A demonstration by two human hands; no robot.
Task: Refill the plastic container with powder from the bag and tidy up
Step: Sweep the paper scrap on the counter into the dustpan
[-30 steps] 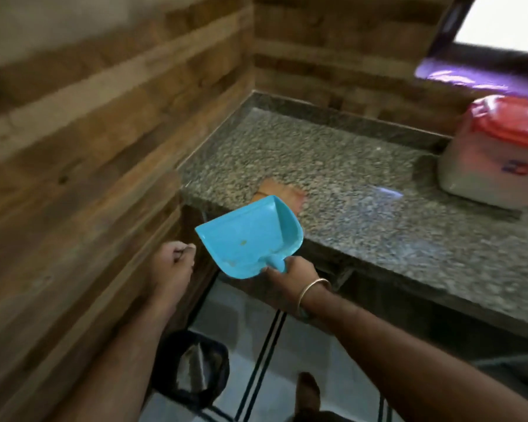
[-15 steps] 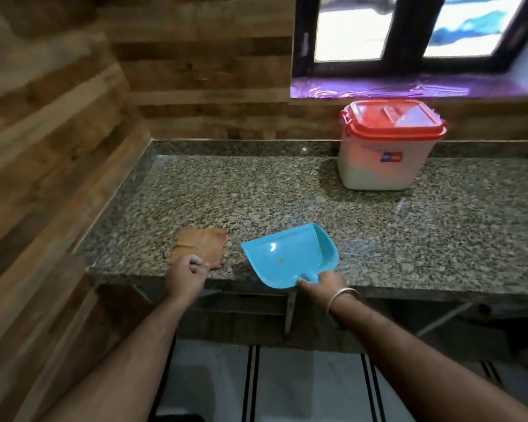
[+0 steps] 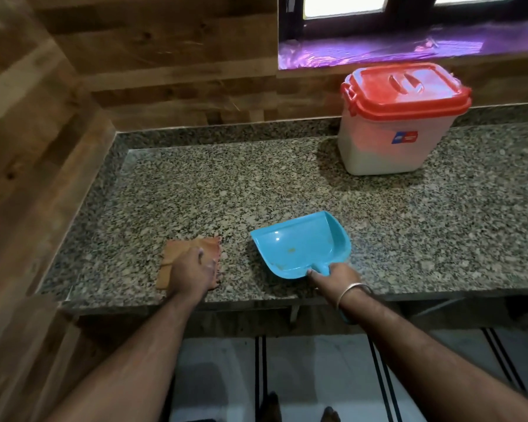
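Note:
A white plastic container (image 3: 387, 147) with a closed red lid (image 3: 406, 89) stands at the back right of the granite counter (image 3: 287, 190), under the window. A blue dustpan (image 3: 299, 243) lies flat near the counter's front edge, and my right hand (image 3: 333, 275) grips its short handle. To its left an orange cloth (image 3: 183, 254) lies on the counter with my left hand (image 3: 192, 272) pressed on top of it. No powder bag is in view.
Wood-panelled walls (image 3: 43, 147) close the counter at the left and back. A purple window sill (image 3: 378, 53) runs above the container. Below the counter's front edge is a white floor (image 3: 302, 376) with dark stripes.
My right hand has brought the dustpan from beside the counter's corner onto the counter. My left hand has moved up from below the edge onto the orange cloth. The view has swung right.

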